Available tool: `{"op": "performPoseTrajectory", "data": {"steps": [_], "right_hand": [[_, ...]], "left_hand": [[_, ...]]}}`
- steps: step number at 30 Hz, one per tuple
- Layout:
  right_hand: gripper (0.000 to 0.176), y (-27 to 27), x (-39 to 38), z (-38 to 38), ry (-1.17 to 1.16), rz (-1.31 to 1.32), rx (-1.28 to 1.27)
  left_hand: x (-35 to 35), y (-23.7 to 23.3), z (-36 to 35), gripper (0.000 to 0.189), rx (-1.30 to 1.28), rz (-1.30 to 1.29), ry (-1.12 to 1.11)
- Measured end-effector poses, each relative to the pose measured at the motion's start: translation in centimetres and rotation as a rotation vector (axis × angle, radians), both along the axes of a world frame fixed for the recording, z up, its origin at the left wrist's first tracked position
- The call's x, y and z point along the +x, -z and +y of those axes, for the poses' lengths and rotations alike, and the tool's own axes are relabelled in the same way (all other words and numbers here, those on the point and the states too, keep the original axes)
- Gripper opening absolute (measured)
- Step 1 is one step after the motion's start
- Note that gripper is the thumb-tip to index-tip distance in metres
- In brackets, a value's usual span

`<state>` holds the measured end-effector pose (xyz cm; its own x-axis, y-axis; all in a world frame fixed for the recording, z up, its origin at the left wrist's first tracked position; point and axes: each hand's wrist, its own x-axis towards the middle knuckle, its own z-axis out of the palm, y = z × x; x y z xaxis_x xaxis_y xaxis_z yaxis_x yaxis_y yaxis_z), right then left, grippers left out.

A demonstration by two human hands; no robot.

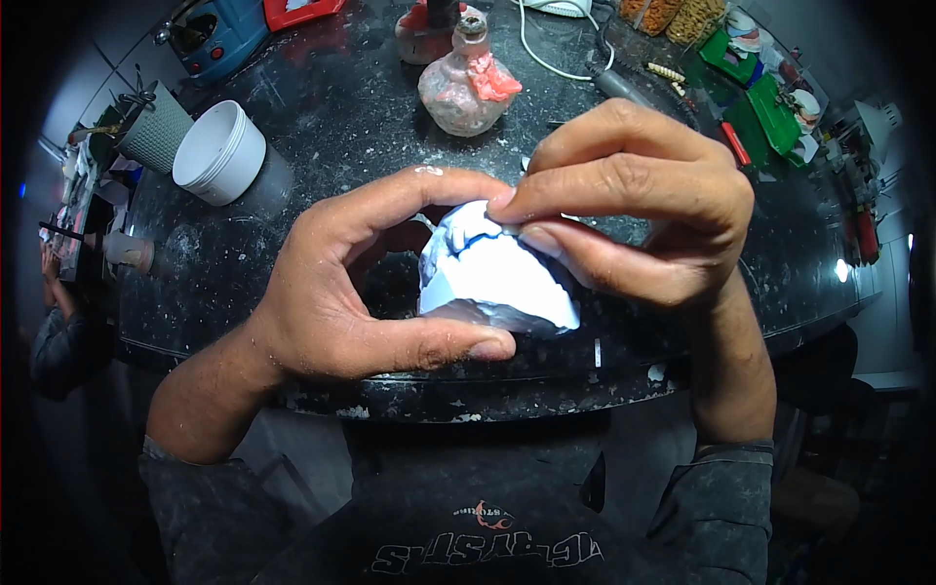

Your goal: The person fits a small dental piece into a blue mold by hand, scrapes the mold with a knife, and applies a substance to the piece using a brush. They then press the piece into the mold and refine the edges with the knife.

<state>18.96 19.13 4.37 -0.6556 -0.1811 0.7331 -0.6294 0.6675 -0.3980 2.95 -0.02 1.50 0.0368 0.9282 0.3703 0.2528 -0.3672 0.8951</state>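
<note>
A white, brightly lit plaster-like piece [502, 278] is held above the dark speckled table near its front edge. My left hand [336, 283] grips it from the left, with the thumb along its lower edge and the forefinger over its top. The thumb and forefinger of my right hand [639, 210] are pinched together at the piece's upper right edge; whether something small is between them cannot be made out. Glare hides much of the piece's surface detail.
On the dark table [322, 117] are a white tub [220, 154], a grey ribbed container [156, 127], a glass burner with pink wax [466, 93], a white cable [531, 49] and green trays [765, 122]. At far left, another person's arm [60, 292] shows.
</note>
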Motion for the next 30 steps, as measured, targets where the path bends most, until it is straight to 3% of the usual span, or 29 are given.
{"op": "performPoseTrajectory", "data": {"steps": [11, 14, 16, 20, 24, 28, 30], "right_hand": [[0.026, -0.2, 0.2, -0.4, 0.058, 0.014, 0.061], [0.026, -0.1, 0.1, -0.3, 0.029, 0.018, 0.025], [0.024, -0.1, 0.3, -0.3, 0.019, -0.003, 0.011], [0.022, 0.1, 0.2, -0.5, 0.020, 0.036, -0.040], [0.027, -0.2, 0.6, -0.4, 0.055, 0.016, -0.055], [0.028, -0.4, 0.7, -0.5, 0.090, 0.015, -0.004], [0.028, -0.2, 0.7, -0.4, 0.083, 0.020, -0.004]], "left_hand": [[-0.1, 0.2, 0.1, 0.085, 0.005, -0.026, 0.020], [-0.1, 0.2, 0.2, 0.074, 0.036, -0.052, 0.041], [0.0, -0.1, 0.0, 0.086, -0.015, -0.054, 0.008], [-0.1, -0.5, -0.1, 0.086, -0.004, -0.072, -0.006], [1.0, -1.4, -0.1, 0.095, -0.078, -0.335, -0.145], [0.0, 0.5, 0.1, 0.091, 0.093, -0.291, -0.139], [-0.3, 0.5, 0.3, 0.090, 0.258, -0.092, -0.070]]}}
